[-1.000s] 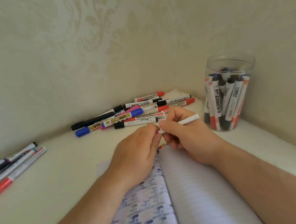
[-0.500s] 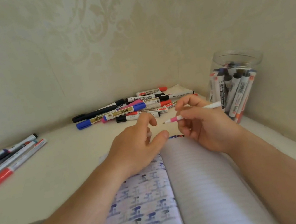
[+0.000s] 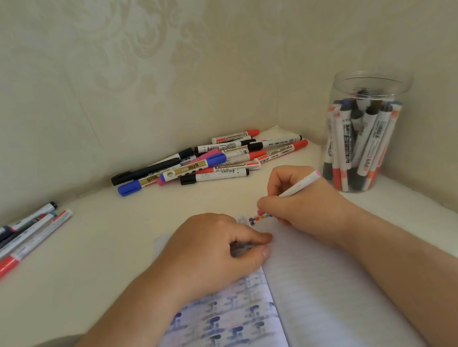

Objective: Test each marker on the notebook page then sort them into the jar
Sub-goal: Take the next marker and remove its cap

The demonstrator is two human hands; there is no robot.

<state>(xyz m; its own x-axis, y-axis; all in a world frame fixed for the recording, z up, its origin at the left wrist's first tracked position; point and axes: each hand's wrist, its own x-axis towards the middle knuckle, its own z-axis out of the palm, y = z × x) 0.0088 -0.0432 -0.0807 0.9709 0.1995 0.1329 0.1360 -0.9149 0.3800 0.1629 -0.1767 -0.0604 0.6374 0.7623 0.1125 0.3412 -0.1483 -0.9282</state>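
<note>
Pink-tipped white marker (image 3: 299,187) is in the right hand (image 3: 302,209), pinched in a writing grip, fingers closed round the slim barrel, tip down at the top edge of the notebook (image 3: 316,294), right-hand page. Small coloured test marks (image 3: 256,219) sit just beside the tip; can't tell if the tip is actually touching paper, fingers cover it.

Left hand (image 3: 210,251) lies curled on the notebook near the spine, fingers folded in on something small and pale, probably the cap, too hidden to confirm.

Step, as I read it: test stroke with this marker. Next move calls for recapping, so both hands meet and line up a narrow cap on a narrow tip, then a short reach right to drop it in the jar (image 3: 369,82).

Materials:
- Jar: clear plastic cylinder, open top, standing in the corner just right of the writing hand, already packed with markers upright and leaning. Little free room, so the slim one needs threading between them.
- Notebook: thin lined paper, open flat; left page shows blue ink bleed-through in rows.
- Untested pile (image 3: 211,161): chunky smooth barrels, red, blue, black and pink caps, lying loose against the back wall.
- Second group of markers (image 3: 14,243) at far left, well apart.
- Table (image 3: 99,253): matte cream surface.
</note>
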